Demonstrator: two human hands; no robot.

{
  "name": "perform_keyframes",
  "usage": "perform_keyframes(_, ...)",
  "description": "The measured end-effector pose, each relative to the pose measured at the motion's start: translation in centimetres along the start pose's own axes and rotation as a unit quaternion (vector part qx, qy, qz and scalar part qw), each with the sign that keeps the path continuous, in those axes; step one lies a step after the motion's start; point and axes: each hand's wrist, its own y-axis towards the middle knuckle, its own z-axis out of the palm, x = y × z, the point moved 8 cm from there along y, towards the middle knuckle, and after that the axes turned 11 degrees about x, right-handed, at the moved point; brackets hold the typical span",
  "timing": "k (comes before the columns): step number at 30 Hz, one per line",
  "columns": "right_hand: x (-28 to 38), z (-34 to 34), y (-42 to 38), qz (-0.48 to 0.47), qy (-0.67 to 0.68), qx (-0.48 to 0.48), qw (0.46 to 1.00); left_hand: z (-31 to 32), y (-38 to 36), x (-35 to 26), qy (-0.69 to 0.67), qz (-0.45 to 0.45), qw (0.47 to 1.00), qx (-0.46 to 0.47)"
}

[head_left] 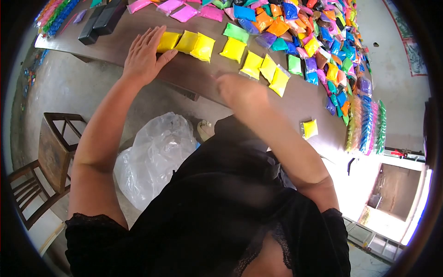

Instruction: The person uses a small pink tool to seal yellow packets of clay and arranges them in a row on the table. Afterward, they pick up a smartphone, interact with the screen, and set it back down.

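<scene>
Several small yellow packets lie in a loose row along the near part of the brown table (106, 50). My left hand (146, 54) rests flat at the row's left end, fingers spread, touching a yellow packet (169, 41). Right beside it lie two overlapping yellow packets (202, 47). My right hand (242, 93) is blurred over the table's near edge, below a single yellow packet (233, 49); its fingers are smeared by motion. To its right are three more yellow packets (268, 68). One yellow packet (310, 129) lies apart near the edge.
A large pile of multicoloured packets (318, 39) covers the table's far right, with strips of packets (364, 124) beside it. Pink packets (184, 13) and black boxes (102, 21) lie at the back left. Below are a clear plastic bag (157, 157) and a wooden chair (53, 152).
</scene>
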Motion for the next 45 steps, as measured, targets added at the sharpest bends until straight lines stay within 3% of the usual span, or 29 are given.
perform_keyframes(2,4.0,0.9,-2.5,-0.200,0.016,-0.012,0.980,0.2,-0.1,0.1,0.000,0.002,1.000,0.001)
perform_keyframes(3,4.1,-0.2,-2.2,-0.197,0.017,-0.017,0.980,0.2,0.1,0.1,-0.001,0.003,1.000,0.000)
perform_keyframes(5,1.3,-2.1,-0.5,0.004,-0.027,0.036,0.999,0.0,0.0,0.0,-0.006,0.004,1.000,0.001)
perform_keyframes(7,3.1,0.3,-2.0,-0.137,0.025,0.024,0.990,-0.2,0.2,-0.3,-0.006,0.026,1.000,0.004)
perform_keyframes(9,7.8,4.6,-6.0,-0.356,-0.049,0.093,0.929,0.5,0.4,0.5,-0.014,0.005,1.000,0.018)
perform_keyframes(11,8.9,2.3,-8.2,-0.371,0.060,0.096,0.922,1.6,0.6,1.7,-0.044,0.022,0.999,0.004)
perform_keyframes(13,4.6,1.0,-8.4,-0.321,0.091,0.028,0.942,1.4,0.6,1.9,-0.065,0.010,0.998,0.019)
perform_keyframes(15,-0.4,-0.9,-10.2,-0.258,0.146,-0.047,0.954,2.9,1.2,4.8,-0.216,-0.035,0.975,0.039)
perform_keyframes(16,-3.6,-1.9,-12.3,-0.226,0.174,-0.070,0.956,2.7,1.0,3.9,-0.215,-0.018,0.975,0.043)
perform_keyframes(18,-8.8,-2.0,-16.3,-0.234,0.129,-0.183,0.946,0.5,0.7,1.7,-0.083,0.025,0.992,-0.094)
perform_keyframes(20,-13.8,-2.3,-19.4,-0.076,0.204,-0.212,0.953,-1.6,0.7,-8.3,-0.119,0.162,0.972,-0.120)
perform_keyframes(22,-16.1,-2.5,-22.0,0.001,0.120,-0.266,0.956,-1.6,1.1,-18.7,-0.134,0.233,0.963,-0.004)
perform_keyframes(23,-16.7,-2.8,-23.3,0.024,0.073,-0.301,0.950,-1.7,0.7,-23.6,-0.058,0.304,0.951,-0.008)
perform_keyframes(26,-17.6,-1.3,-23.8,0.052,0.051,-0.329,0.942,0.2,1.9,-30.7,0.004,0.343,0.939,0.026)
perform_keyframes(27,-17.7,-0.2,-23.3,0.081,0.047,-0.294,0.951,1.4,2.2,-31.9,0.028,0.347,0.936,0.044)
perform_keyframes(28,-17.7,0.3,-23.0,0.077,0.041,-0.296,0.951,3.2,2.9,-31.9,0.048,0.334,0.936,0.094)
perform_keyframes(33,-18.9,0.8,-22.2,0.029,0.126,-0.341,0.931,3.7,2.8,-34.6,0.044,0.368,0.920,0.128)
perform_keyframes(36,-20.6,-1.5,-23.9,0.032,0.106,-0.415,0.903,2.6,1.0,-39.1,-0.060,0.502,0.857,0.099)
perform_keyframes(38,-26.0,-1.8,-26.7,0.237,0.133,-0.446,0.853,3.2,0.3,-41.8,-0.078,0.526,0.838,0.123)
perform_keyframes(39,-27.9,-2.3,-27.6,0.267,0.098,-0.467,0.837,3.6,-0.1,-43.0,-0.094,0.546,0.820,0.144)
perform_keyframes(42,-33.9,-1.6,-27.7,0.374,0.059,-0.335,0.863,5.2,0.2,-44.8,-0.100,0.567,0.807,0.127)
perform_keyframes(44,-39.7,0.3,-30.5,0.534,0.067,-0.219,0.814,5.6,0.7,-45.2,-0.104,0.578,0.801,0.116)
perform_keyframes(45,-41.3,0.5,-34.2,0.623,0.117,-0.216,0.743,5.6,0.9,-45.3,-0.107,0.583,0.794,0.136)
